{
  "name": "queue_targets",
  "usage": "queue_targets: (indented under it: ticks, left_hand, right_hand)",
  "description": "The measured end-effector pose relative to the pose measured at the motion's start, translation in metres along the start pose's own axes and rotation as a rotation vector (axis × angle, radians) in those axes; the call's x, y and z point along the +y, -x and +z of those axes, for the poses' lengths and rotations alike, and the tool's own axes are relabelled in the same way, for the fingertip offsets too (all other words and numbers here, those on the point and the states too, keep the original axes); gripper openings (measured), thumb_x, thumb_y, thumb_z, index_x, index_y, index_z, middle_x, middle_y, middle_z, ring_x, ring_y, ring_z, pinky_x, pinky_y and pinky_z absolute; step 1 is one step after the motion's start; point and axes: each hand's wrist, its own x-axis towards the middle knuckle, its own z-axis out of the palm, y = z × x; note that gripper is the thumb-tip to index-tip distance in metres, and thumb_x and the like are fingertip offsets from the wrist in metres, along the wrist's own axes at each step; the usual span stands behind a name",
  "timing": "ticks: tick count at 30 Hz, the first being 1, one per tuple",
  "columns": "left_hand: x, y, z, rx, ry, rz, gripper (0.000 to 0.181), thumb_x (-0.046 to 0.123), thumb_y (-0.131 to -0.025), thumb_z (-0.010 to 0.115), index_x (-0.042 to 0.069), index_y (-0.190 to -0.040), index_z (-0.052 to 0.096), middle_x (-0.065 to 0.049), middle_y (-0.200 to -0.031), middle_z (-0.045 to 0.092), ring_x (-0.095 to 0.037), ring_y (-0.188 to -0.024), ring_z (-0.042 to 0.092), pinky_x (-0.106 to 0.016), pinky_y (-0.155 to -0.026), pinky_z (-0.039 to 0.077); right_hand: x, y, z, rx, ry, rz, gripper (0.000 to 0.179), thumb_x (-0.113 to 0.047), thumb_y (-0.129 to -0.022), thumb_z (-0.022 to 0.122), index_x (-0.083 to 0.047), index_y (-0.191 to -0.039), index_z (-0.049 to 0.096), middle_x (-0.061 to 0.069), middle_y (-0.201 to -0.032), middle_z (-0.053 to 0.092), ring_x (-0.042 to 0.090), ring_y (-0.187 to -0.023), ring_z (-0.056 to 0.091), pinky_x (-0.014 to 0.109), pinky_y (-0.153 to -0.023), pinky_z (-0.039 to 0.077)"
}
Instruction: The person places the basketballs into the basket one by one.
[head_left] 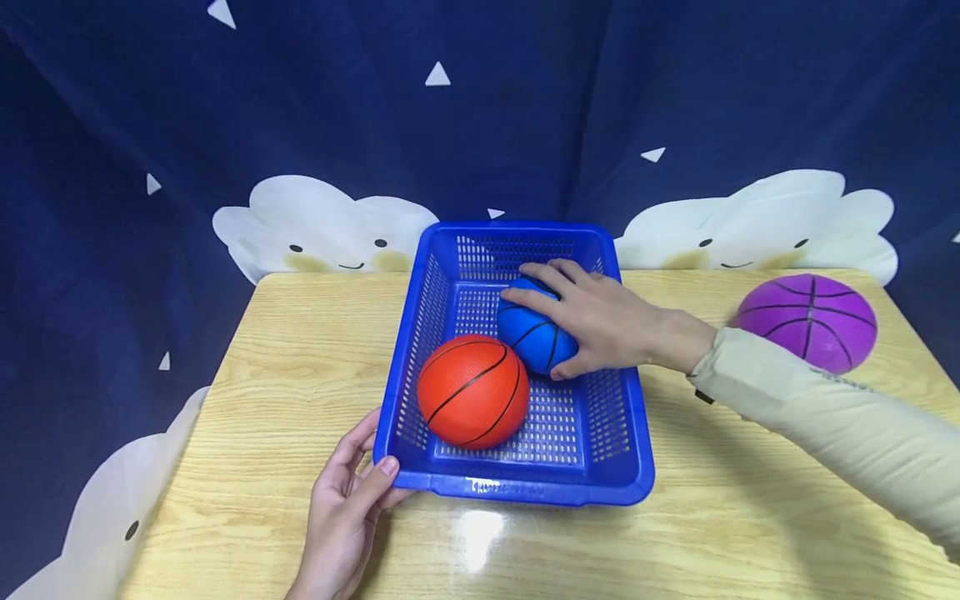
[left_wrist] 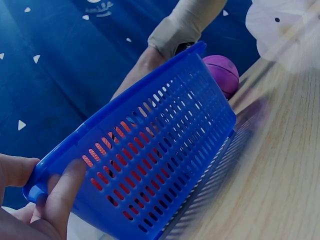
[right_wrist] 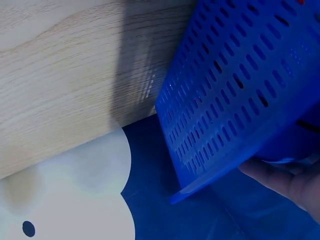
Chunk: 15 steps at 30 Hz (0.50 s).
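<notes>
Resting over a blue ball (head_left: 525,327), a person's right hand (head_left: 597,321) is reaching into a blue basket (head_left: 517,492). An orange-red ball (head_left: 472,392) is lying just beside it, toward the basket's near left corner. A purple ball (head_left: 810,321) is sitting to the right on a wooden table (head_left: 285,392), partly behind the sleeve (head_left: 810,425). The smooth, round blue ball could be slipping loose if the grip is loosening; the sleeve, passing near the purple ball, could be setting it rolling with a nudge. The right fingers are spreading wide and curving round the blue ball, thumb on the near side; its hidden underside is leaving contact with the basket floor unclear. The left hand (head_left: 345,504) is pinching the basket's near left corner, thumb on top of the rim.
</notes>
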Motion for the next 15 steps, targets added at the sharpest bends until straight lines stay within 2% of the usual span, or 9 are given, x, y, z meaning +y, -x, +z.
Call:
queue_targets:
  ticks: [15]
  left_hand:
    - [-0.0012,0.0002,-0.0007,-0.013,-0.004,0.014,0.054,-0.014,-0.106,0.055,0.002,-0.157,0.052,-0.017,-0.126,0.054,-0.027,-0.115,0.073,-0.047,-0.096,0.066]
  right_hand:
    - [-0.0001,-0.0039,0.0008,-0.026,-0.012,0.062,0.113,-0.055,-0.080,0.094,-0.026,-0.171,0.034,0.018,-0.173,0.028,0.050,-0.151,0.032,0.080,-0.105,0.053]
